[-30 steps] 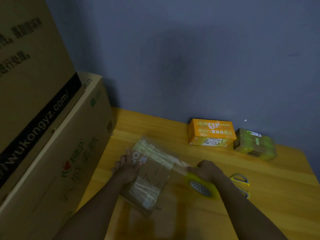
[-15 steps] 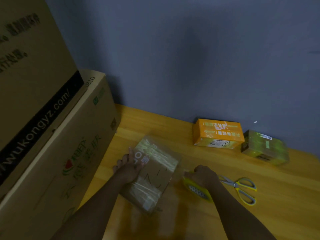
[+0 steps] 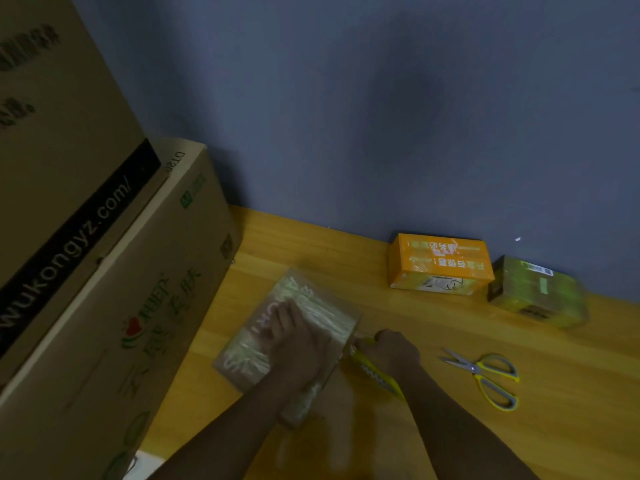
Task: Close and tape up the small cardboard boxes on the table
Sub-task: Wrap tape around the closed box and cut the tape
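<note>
Pressing box (image 3: 287, 344) flat — left hand (image 3: 298, 344) atop.

Left hand (image 3: 294, 344) covers the middle of the flat taped box (image 3: 311, 306); print beneath unreadable. Right hand (image 3: 394, 351) hides most of the yellow tool (image 3: 377, 375); type undetermined. Large cartons (image 3: 104, 271) cut off at left edge. Orange box (image 3: 440, 261) lettering too blurred to read.

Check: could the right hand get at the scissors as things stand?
Probably yes, once freed: the scissors lie on bare table just right of the right hand, nothing between them. But that hand grips the yellow tape dispenser.
</note>
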Demonstrator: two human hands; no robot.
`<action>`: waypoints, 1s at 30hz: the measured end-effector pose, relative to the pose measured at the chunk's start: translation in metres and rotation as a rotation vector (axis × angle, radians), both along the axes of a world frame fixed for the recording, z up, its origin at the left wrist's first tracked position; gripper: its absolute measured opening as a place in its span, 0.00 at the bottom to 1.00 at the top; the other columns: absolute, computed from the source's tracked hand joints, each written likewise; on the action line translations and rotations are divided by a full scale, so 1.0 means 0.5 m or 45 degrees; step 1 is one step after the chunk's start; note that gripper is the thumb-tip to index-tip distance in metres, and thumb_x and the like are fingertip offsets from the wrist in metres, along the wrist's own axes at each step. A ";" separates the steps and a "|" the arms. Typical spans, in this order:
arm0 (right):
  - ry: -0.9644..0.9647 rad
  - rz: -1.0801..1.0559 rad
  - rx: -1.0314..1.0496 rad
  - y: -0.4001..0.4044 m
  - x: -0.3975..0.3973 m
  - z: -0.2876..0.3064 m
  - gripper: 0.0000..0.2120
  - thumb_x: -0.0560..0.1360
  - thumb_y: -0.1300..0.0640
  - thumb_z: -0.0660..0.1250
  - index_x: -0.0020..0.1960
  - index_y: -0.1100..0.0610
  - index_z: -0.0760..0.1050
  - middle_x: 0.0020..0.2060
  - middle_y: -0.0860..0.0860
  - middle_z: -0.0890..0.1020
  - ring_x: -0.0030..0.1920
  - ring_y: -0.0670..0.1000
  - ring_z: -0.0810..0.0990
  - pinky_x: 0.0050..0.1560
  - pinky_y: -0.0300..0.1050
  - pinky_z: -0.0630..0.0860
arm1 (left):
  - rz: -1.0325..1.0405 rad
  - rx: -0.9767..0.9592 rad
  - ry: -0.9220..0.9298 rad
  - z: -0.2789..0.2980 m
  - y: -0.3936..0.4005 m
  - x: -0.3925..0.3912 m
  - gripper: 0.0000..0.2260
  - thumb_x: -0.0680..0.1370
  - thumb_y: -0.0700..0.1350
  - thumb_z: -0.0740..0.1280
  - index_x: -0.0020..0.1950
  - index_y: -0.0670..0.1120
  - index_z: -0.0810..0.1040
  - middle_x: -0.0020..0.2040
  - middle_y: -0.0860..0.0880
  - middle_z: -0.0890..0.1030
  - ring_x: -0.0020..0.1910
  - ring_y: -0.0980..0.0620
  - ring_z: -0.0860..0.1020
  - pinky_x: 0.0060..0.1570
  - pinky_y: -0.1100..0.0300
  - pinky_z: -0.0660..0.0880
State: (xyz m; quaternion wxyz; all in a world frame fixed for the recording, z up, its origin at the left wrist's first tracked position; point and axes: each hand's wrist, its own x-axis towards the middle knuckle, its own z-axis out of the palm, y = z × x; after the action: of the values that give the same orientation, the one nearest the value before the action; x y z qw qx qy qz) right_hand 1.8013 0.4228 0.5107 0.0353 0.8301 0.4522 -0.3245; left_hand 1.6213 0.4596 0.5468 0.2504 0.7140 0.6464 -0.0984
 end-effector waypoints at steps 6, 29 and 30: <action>0.016 -0.002 0.002 -0.005 -0.001 0.008 0.28 0.73 0.31 0.59 0.50 0.56 0.76 0.51 0.53 0.80 0.53 0.55 0.79 0.44 0.45 0.72 | 0.020 -0.183 0.123 -0.029 -0.029 0.051 0.59 0.68 0.74 0.61 0.74 0.35 0.30 0.74 0.37 0.29 0.75 0.37 0.32 0.70 0.31 0.44; -0.017 -0.068 0.259 -0.055 0.107 0.139 0.30 0.70 0.31 0.66 0.28 0.54 0.60 0.24 0.49 0.63 0.25 0.50 0.65 0.28 0.44 0.58 | -0.340 -0.067 0.061 0.027 -0.019 0.067 0.44 0.76 0.69 0.54 0.78 0.45 0.36 0.77 0.35 0.41 0.76 0.33 0.43 0.71 0.42 0.60; -0.026 -0.090 0.266 -0.054 0.107 0.153 0.30 0.69 0.31 0.66 0.28 0.54 0.61 0.25 0.49 0.65 0.25 0.50 0.66 0.27 0.44 0.58 | -0.366 -0.055 0.043 0.028 -0.014 0.062 0.44 0.75 0.70 0.53 0.78 0.46 0.37 0.78 0.36 0.43 0.76 0.35 0.45 0.71 0.43 0.61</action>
State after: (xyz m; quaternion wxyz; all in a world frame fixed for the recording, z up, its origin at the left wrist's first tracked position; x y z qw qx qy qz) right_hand 1.8549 0.3958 0.5874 -0.0583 0.8480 0.4535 -0.2682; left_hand 1.6522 0.4529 0.5607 0.2381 0.7920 0.5393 -0.1591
